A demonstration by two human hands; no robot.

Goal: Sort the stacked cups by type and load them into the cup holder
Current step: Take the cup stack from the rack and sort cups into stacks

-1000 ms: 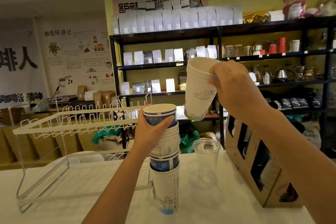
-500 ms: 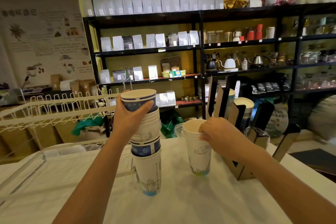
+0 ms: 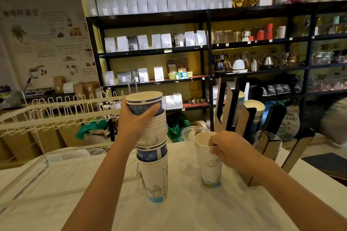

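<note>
White tablecloth [image 3: 187, 210]: left hand [image 3: 134, 124] grips mixed stack [image 3: 153, 148]; right hand [image 3: 228, 149] pinches white cup [image 3: 209, 163] rim. Release straight up, avoid tipping.

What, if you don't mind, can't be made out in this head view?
- How many cups the stack holds: the left hand covers its upper part.
- Clear cup: its lower part is hidden behind the white cup that the right hand grips.
- Holder: its slots face away, so the cup count inside is unclear.
- Right edge: a blurred shape, unidentifiable.
</note>
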